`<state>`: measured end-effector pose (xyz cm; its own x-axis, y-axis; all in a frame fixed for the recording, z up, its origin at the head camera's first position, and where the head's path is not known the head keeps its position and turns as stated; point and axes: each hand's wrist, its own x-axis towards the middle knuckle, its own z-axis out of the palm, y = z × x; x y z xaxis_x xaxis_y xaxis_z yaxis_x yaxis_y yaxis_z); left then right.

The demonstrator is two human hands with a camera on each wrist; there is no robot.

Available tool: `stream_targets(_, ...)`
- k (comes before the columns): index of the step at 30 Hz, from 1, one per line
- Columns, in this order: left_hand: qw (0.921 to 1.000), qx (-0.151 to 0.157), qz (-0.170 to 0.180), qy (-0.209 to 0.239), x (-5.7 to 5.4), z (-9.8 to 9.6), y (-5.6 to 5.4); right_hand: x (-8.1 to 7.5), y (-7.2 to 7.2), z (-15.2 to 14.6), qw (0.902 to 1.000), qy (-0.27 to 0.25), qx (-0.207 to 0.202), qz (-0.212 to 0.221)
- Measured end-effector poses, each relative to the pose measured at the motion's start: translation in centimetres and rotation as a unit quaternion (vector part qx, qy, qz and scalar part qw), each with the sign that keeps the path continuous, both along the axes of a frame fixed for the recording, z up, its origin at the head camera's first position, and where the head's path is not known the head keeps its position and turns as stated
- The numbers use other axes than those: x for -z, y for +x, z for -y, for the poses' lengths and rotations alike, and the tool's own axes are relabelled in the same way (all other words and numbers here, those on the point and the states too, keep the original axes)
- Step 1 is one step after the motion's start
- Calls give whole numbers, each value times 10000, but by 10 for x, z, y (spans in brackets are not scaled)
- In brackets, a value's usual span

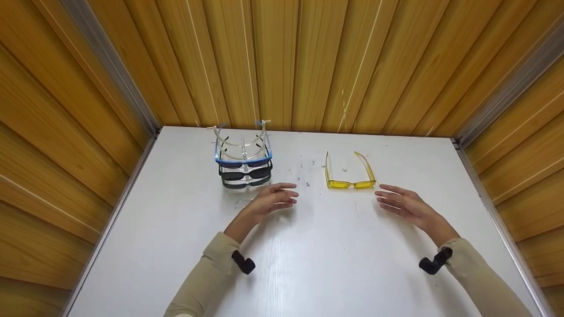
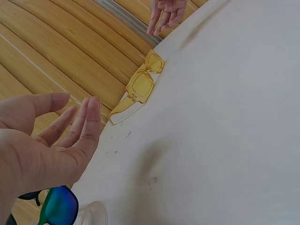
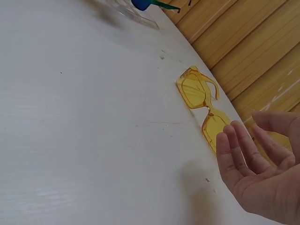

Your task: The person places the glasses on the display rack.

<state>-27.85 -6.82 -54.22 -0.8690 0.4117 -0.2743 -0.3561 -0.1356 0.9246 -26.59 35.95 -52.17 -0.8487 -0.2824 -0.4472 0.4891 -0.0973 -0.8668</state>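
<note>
Yellow sunglasses [image 1: 351,185] stand on the white table with their temples unfolded toward the back wall. My right hand [image 1: 407,204] hovers just right of them, fingers loosely extended and holding nothing; in the right wrist view its fingertips overlap one yellow lens [image 3: 215,127]. To the left, a clear display stand [image 1: 245,152] carries several pairs of glasses, among them a blue-framed pair [image 1: 243,163] and a black pair [image 1: 246,174]. In front and to the right of this stand is my left hand [image 1: 273,199], also empty, its fingers relaxed and apart from the glasses.
The white table [image 1: 308,264] ends at a yellow wood-patterned wall [image 1: 299,66] at the back, with similar panels on both sides. Small dark marks [image 1: 307,184] dot the tabletop between the stand and the yellow sunglasses. Black wrist cameras [image 1: 243,262] sit on both sleeves.
</note>
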Motion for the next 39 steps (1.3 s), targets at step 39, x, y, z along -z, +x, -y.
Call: stream_targets(39, 9976, -661, 15, -194, 23, -117, -73, 28, -52, 5, 9907, -363, 1308, -54)
